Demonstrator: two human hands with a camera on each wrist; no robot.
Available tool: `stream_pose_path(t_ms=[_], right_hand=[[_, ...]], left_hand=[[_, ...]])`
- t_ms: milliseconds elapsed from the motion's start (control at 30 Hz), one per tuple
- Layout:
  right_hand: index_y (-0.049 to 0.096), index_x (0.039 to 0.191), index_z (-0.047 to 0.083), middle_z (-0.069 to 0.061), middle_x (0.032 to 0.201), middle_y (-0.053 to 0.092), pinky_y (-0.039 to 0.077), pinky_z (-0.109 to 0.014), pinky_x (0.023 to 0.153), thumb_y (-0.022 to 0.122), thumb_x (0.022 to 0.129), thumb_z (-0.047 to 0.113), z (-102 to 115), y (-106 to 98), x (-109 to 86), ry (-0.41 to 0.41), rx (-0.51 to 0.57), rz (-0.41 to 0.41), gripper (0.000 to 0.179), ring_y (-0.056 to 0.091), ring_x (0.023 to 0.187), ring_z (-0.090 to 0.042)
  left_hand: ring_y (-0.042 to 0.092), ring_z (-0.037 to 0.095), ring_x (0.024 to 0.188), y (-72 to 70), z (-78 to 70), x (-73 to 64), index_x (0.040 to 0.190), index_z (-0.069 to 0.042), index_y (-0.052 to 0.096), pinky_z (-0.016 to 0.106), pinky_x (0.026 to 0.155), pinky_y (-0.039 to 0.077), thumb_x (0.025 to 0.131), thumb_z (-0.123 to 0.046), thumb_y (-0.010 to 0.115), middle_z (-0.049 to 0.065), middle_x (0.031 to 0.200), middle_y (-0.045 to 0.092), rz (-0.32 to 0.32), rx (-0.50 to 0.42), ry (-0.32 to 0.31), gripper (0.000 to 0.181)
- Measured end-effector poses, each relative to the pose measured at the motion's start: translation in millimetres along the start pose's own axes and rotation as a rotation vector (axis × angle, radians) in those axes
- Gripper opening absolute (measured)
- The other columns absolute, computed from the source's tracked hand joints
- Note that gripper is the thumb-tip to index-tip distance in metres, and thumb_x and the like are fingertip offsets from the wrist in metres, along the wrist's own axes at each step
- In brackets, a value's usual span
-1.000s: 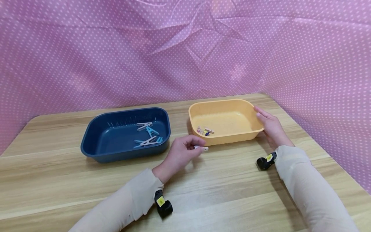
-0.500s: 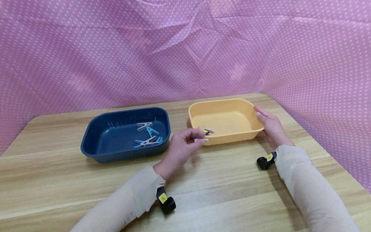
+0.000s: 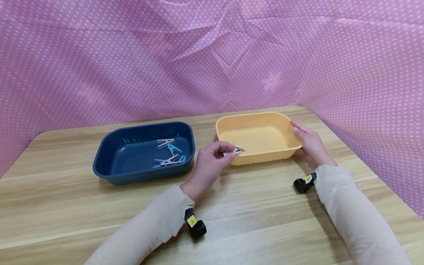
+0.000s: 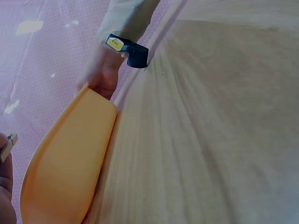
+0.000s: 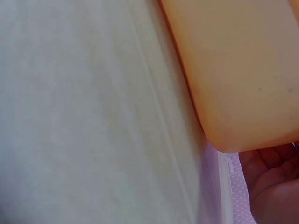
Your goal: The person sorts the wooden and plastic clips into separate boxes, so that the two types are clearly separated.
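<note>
My left hand [image 3: 212,162] pinches a small pale clothespin [image 4: 8,147] between thumb and fingers, level with the front left rim of the yellow basin [image 3: 265,158]. Fingertips overlap that rim in the head view. Inside the basin, just beyond them, lie a small wooden clothespin [image 3: 240,148] and other tiny coloured clips, partly hidden by the hand. At the basin's right end, my right hand [image 3: 313,145] holds the wall, its thumb at the rim. The right wrist view shows that palm up against the outside of the end wall.
To the left stands a dark blue basin [image 3: 126,180] with several pink and light blue clothespins [image 3: 170,160] in its right half. Both basins rest on a wooden table [image 3: 258,217]. Pink dotted cloth [image 3: 212,55] hangs behind the table and along its right side.
My left hand has risen from in front of the yellow basin up to its rim, still pinching the small clothespin. My right hand and both basins have stayed in place.
</note>
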State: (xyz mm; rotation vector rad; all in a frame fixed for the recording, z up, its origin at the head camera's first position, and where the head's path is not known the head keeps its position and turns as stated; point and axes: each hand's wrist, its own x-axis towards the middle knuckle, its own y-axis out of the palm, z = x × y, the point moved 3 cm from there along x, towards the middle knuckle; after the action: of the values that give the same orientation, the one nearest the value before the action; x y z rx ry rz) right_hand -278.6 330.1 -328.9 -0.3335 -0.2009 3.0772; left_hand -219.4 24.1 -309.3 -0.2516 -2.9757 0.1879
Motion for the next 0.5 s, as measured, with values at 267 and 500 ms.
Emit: stream_pose_path(t_ms=[267, 500], right_hand=[[0.021, 0.147, 0.022, 0.002, 0.155, 0.008, 0.023, -0.031, 0.111, 0.039, 0.098, 0.035, -0.2, -0.2, -0.1, 0.005, -0.001, 0.002, 0.054, 0.017, 0.14, -0.023], [0.022, 0.147, 0.022, 0.002, 0.155, 0.009, 0.025, -0.03, 0.11, 0.039, 0.098, 0.034, -0.2, 0.0, 1.0, -0.001, 0.001, -0.001, 0.053, 0.019, 0.14, -0.023]], left_hand=[[0.054, 0.016, 0.082, 1.8, -1.9, 5.9, 0.097, -0.004, 0.068, 0.018, 0.067, 0.048, 0.082, -0.007, 0.067, 0.006, 0.095, 0.066, -0.037, 0.0, 0.03, 0.015], [0.053, 0.016, 0.084, 1.8, -1.4, 11.1, 0.097, -0.008, 0.068, 0.021, 0.069, 0.049, 0.083, -0.009, 0.066, 0.003, 0.095, 0.066, -0.056, 0.026, 0.027, 0.013]])
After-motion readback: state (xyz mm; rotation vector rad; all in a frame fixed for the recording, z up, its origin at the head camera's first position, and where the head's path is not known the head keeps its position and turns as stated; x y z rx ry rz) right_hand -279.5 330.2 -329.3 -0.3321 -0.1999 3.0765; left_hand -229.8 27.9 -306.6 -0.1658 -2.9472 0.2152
